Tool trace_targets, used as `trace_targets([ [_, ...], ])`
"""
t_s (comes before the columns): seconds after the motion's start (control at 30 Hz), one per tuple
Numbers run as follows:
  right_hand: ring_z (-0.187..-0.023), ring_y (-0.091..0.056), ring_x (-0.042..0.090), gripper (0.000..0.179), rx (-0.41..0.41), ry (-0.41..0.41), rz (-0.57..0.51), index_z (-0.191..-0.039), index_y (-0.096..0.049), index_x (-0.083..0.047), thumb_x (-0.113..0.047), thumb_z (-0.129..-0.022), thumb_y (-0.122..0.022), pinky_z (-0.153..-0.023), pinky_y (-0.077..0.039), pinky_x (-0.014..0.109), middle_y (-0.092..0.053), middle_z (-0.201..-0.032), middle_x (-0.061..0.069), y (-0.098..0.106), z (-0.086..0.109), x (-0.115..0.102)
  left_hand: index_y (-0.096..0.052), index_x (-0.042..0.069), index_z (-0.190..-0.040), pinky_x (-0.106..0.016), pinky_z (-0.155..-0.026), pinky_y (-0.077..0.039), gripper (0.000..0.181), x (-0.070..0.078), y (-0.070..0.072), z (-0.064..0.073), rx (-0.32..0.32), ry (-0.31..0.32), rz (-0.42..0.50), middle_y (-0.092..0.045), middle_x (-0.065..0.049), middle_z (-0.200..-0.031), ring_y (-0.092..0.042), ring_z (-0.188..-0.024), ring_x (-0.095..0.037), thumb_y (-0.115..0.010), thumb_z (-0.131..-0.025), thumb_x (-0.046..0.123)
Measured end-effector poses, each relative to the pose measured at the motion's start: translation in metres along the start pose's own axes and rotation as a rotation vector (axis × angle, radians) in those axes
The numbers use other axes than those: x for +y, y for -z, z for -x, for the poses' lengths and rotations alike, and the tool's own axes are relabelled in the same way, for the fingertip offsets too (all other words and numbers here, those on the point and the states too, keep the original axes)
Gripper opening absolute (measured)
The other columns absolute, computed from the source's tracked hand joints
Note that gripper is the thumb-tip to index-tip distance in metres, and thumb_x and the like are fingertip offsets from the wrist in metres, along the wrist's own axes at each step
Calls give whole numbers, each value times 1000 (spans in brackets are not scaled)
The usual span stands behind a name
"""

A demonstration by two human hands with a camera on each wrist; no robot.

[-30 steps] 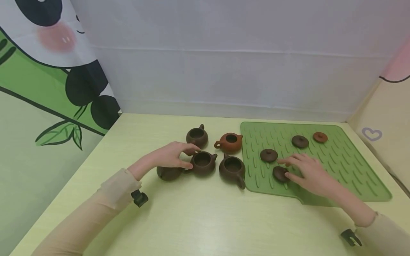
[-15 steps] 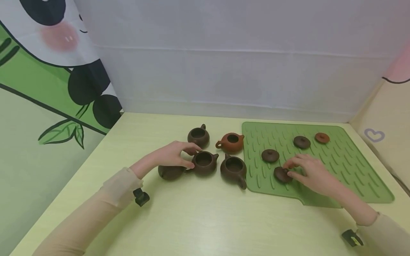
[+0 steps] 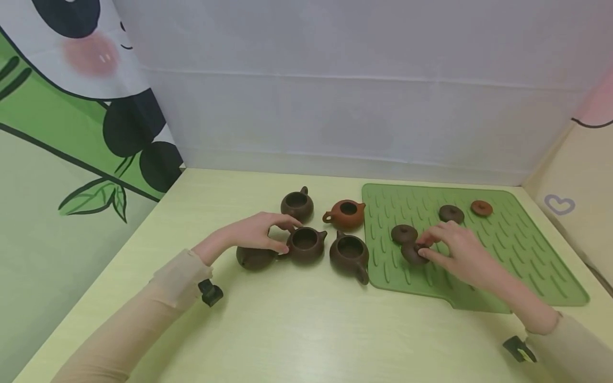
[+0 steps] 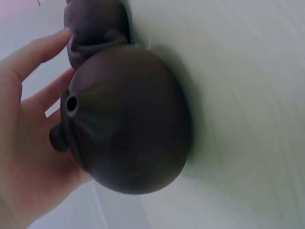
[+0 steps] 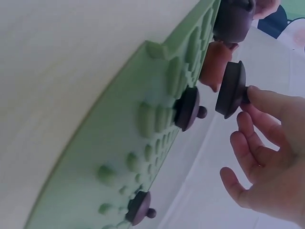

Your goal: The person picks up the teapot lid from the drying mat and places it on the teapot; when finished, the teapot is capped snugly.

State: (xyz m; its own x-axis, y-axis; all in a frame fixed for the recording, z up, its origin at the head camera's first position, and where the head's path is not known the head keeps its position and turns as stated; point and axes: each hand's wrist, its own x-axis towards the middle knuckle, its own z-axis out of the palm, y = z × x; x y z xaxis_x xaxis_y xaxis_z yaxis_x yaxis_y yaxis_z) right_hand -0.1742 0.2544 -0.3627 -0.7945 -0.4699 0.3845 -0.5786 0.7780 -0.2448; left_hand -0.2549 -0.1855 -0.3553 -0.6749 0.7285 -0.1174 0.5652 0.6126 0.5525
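Head view, teapots: five on the table (image 3: 311, 330); four dark brown, one red teapot (image 3: 354, 219).
Head view, loose lids: four; held lid (image 3: 413, 255), near dark lid (image 3: 404, 233), far dark lid (image 3: 452, 214), red lid (image 3: 481, 208). The last three rest on the green mat (image 3: 517, 266).
Head view, left hand (image 3: 258, 232): thumb and fingers curved round the centre teapot (image 3: 306, 257), gripping it.
Head view, right hand (image 3: 462, 256): thumb and finger clamped on the held lid's knob, beside the near dark lid.
Head view, open pots: four; centre teapot, red teapot, rear teapot (image 3: 297, 214), right-hand teapot (image 3: 346, 266). Interiors dark; contents cannot be told.
Left wrist view, pots: two; lidded teapot (image 4: 138, 124) in front, lid seated, contents hidden; centre teapot behind, fingers touching it.
Right wrist view, lids: three; held lid raised clear of the mat, two dark lids on it, knobs up.
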Motion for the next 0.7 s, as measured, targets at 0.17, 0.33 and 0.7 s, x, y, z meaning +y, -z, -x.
trace_targets([
  [0.17, -82, -58, 10, 17, 52, 34, -30, -93, -71, -17, -12, -80, -80, -78, -42, 37, -68, -85, -8, 3, -16, -14, -50, 21, -144, -47, -97, -49, 62, -6, 6, 1, -63, -41, 25, -61, -2, -135, -55, -128, -23, -72, -86, 26],
  [0.33, -73, -56, 5, 15, 81, 81, -111, -92, -71, -16, -11, -81, -80, -75, -44, 30, -63, -75, -13, -1, -34, -29, -51, 23, -143, -45, -99, -46, 62, -12, 10, -1, -91, -54, 56, -64, 4, -132, -56, -128, -20, -72, -85, 23],
  [0.7, -67, -52, 0, 12, 177, 171, -273, -91, -73, -15, -13, -82, -80, -71, -41, 25, -61, -69, -12, -23, -71, -63, -53, 22, -142, -52, -113, -37, 63, -24, 9, -7, -114, -60, 168, -63, 1, -134, -54, -131, -20, -76, -83, 24],
])
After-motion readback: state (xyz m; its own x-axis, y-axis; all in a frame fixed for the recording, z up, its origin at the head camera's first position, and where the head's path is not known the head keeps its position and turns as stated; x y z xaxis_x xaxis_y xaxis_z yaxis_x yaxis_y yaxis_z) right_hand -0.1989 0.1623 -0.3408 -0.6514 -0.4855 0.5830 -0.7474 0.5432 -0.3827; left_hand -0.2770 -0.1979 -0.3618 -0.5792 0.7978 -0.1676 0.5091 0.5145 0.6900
